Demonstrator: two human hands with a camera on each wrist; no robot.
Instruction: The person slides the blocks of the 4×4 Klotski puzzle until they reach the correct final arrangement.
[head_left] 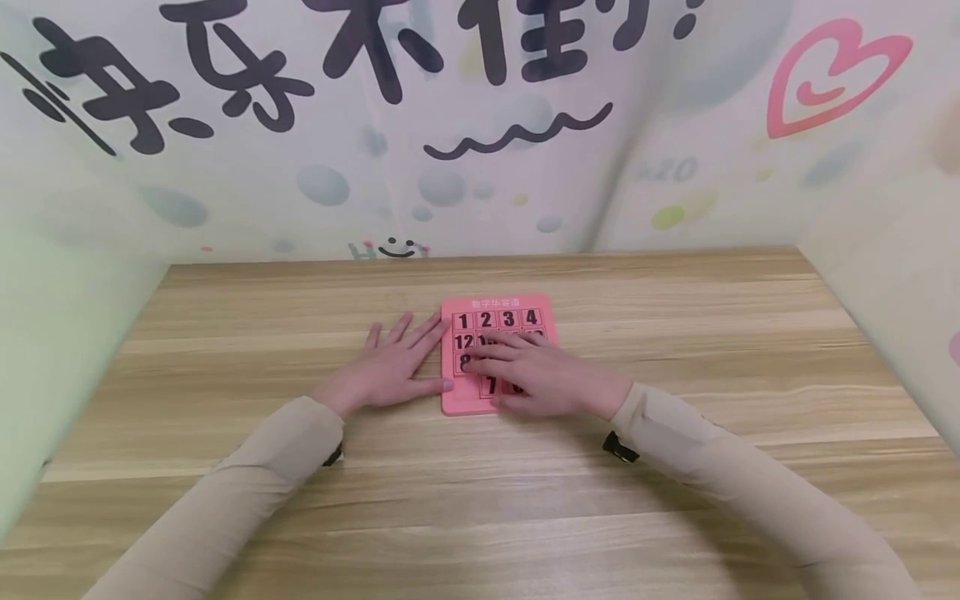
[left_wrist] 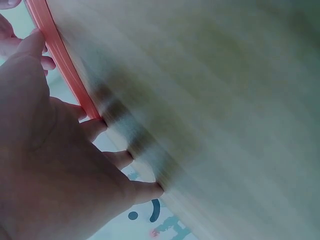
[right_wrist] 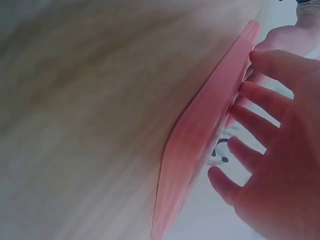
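A pink number sliding puzzle (head_left: 468, 407) lies flat on the wooden table, with black-numbered tiles in its frame. Its top row reads 1, 2, 3, 4; a gap without a tile shows at the lower left corner. My left hand (head_left: 390, 371) lies spread at the puzzle's left side, thumb and a fingertip touching the pink edge (left_wrist: 65, 65). Over the tiles reaches my right hand (head_left: 543, 379), its fingers extended and hiding many of the numbers. In the right wrist view the fingers (right_wrist: 262, 100) touch the puzzle's top face.
The wooden table (head_left: 480, 517) extends around the puzzle. Behind it stands a white wall (head_left: 480, 208) with black characters, bubbles and a pink heart. Side walls (head_left: 60, 292) bound the table at left and right.
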